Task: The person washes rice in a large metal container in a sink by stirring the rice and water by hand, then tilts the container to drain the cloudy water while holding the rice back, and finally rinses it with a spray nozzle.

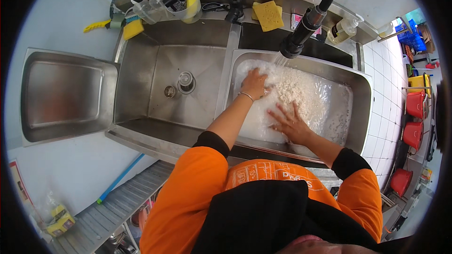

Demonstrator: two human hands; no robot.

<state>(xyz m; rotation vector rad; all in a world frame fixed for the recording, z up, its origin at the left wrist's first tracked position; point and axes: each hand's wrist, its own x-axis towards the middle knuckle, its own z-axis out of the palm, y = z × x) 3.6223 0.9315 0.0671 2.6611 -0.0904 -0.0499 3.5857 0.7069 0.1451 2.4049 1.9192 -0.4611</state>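
A deep stainless steel pan [361, 109] sits over the right sink basin, holding cloudy, foamy water and a heap of pale grains that look like rice [295, 88]. My left hand [253, 84], with a bangle at the wrist, dips into the foam at the left of the heap; its fingertips are partly under water. Nearer to me, my right hand [291, 125] spreads its fingers at the heap's lower edge, palm down and holding nothing. From a black spray faucet head [292, 45] water runs into the pan just beyond my left hand.
The left sink basin [190, 107] has a drain strainer [186, 79]. Another steel pan [67, 93] stands at far left. Along the back ledge are yellow sponges [269, 16], a tub with a sponge [189, 8], scissors [213, 6] and a pump bottle [342, 31]. Red tubs [413, 135] stand far right.
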